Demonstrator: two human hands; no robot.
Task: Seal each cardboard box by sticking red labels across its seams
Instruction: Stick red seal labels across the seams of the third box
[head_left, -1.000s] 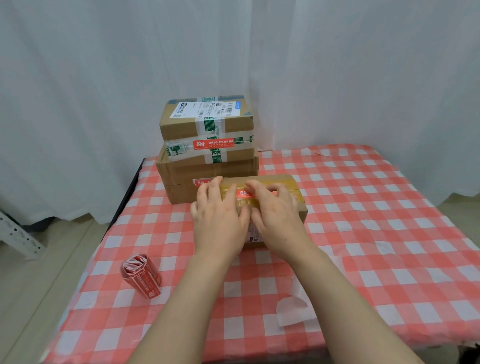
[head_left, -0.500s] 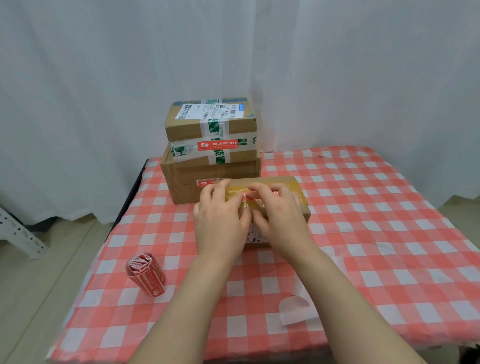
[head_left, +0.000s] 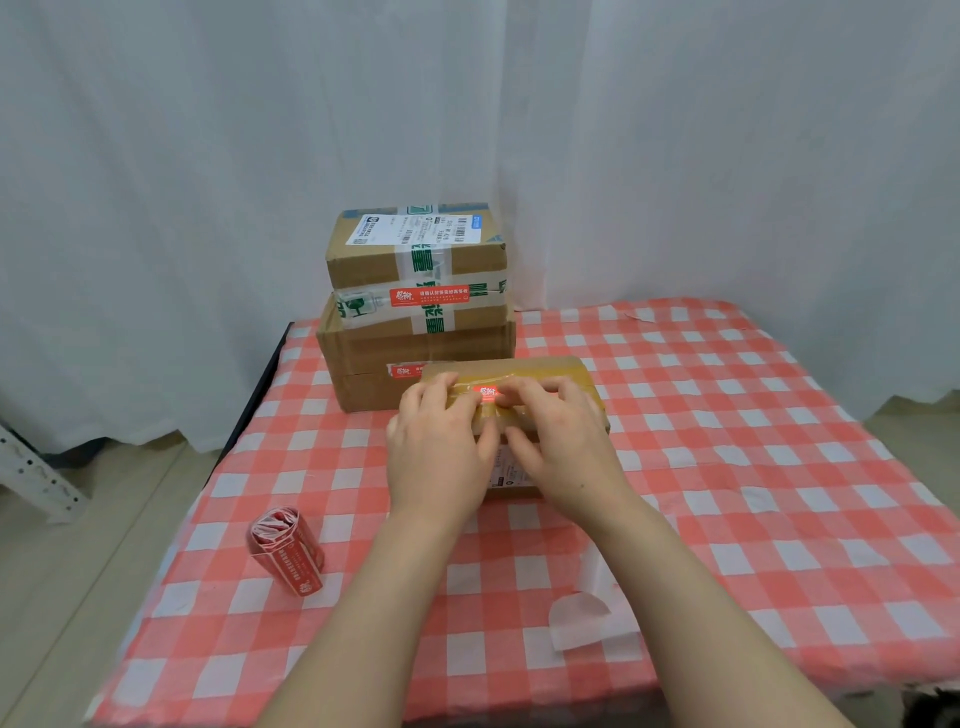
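Left hand (head_left: 439, 452) and right hand (head_left: 561, 447) flat, fingers extended, pressing red label (head_left: 485, 392) onto front box (head_left: 571, 371) (label partly covered), label roll (head_left: 285, 551) lying apart

White curtain (head_left: 208, 156) behind a red-checked tablecloth (head_left: 753, 467), a white paper scrap (head_left: 582, 621) near its front edge

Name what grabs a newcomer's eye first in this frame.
The left hand and right hand press a red label onto the small box mid-table. Behind it stand two stacked boxes, each bearing a red label. A roll of red labels lies near the checked tablecloth's left edge.
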